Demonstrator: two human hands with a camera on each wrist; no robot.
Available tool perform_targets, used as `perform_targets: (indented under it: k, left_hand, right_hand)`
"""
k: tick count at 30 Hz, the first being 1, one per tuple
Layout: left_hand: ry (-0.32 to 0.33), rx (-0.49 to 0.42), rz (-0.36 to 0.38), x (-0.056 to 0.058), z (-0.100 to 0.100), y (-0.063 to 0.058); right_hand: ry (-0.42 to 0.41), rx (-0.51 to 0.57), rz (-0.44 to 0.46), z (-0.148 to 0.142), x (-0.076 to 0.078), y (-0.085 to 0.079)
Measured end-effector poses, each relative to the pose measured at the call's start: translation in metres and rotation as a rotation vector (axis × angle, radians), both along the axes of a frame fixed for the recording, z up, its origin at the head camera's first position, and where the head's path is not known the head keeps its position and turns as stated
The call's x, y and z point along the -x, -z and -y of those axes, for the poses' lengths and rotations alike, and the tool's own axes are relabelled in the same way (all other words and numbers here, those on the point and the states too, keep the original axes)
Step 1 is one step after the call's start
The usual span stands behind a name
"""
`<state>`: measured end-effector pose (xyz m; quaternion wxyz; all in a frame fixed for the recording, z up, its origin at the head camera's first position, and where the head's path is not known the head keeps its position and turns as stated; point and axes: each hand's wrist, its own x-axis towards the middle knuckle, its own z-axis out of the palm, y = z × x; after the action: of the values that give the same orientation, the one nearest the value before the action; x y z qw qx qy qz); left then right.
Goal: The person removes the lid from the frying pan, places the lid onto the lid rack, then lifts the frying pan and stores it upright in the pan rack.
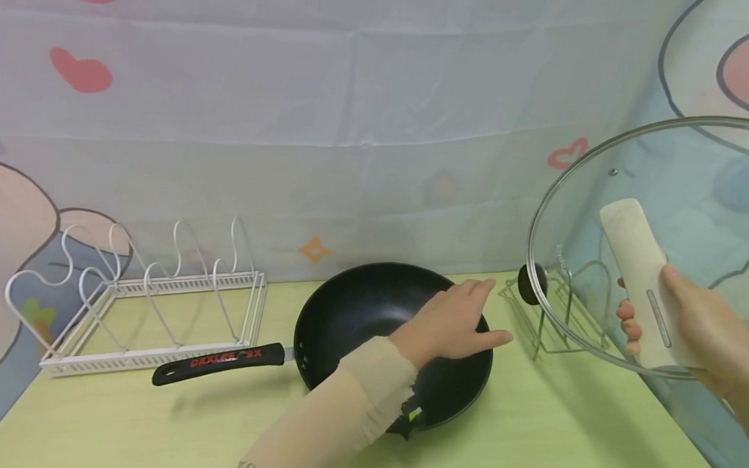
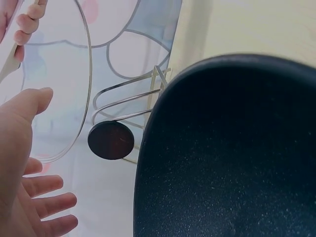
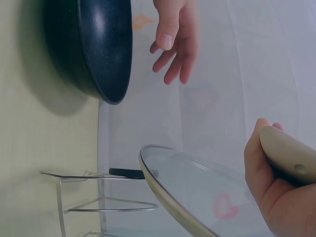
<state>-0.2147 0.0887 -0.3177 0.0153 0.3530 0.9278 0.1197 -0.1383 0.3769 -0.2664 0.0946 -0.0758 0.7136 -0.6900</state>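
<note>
My right hand (image 1: 706, 328) grips the long cream handle (image 1: 633, 236) of a glass lid (image 1: 531, 246) with a metal rim, raised and tilted at the right. Over a black wok (image 1: 353, 309) reaches my left hand (image 1: 448, 319), fingers extended and thumb spread, holding nothing. The left wrist view shows this left hand (image 2: 19, 168) beside the wok (image 2: 227, 148), apart from the lid's rim. The wok sits on the table, its black handle (image 1: 221, 363) pointing left. In the right wrist view, the fingers curl round the lid handle (image 3: 291, 153).
A white rack with curved dividers (image 1: 154, 347) stands on the pale green table (image 1: 132, 432) at the left. At the right is a small wire rack (image 1: 550, 349) with a black round piece (image 1: 532, 283), partly behind the lid. A patterned cloth (image 1: 243, 92) hangs at the back.
</note>
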Motion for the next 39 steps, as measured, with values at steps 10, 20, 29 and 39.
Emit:
perform_targets:
  k: [10, 20, 29, 39]
  left_hand:
    - [0.017, -0.039, -0.015, -0.001, -0.012, 0.004]
    - [0.006, -0.057, 0.025, -0.001, -0.023, 0.005]
    - [0.011, -0.110, 0.032, 0.004, -0.034, 0.011]
    - [-0.036, -0.162, 0.073, 0.006, -0.047, 0.011]
  right_hand:
    - [0.083, -0.087, 0.004, 0.000, -0.005, -0.004]
    - [0.103, -0.105, -0.009, -0.001, -0.007, -0.006]
    - [0.116, -0.138, 0.020, -0.006, -0.005, -0.005]
    - [0.152, -0.136, 0.033, -0.006, -0.008, -0.009]
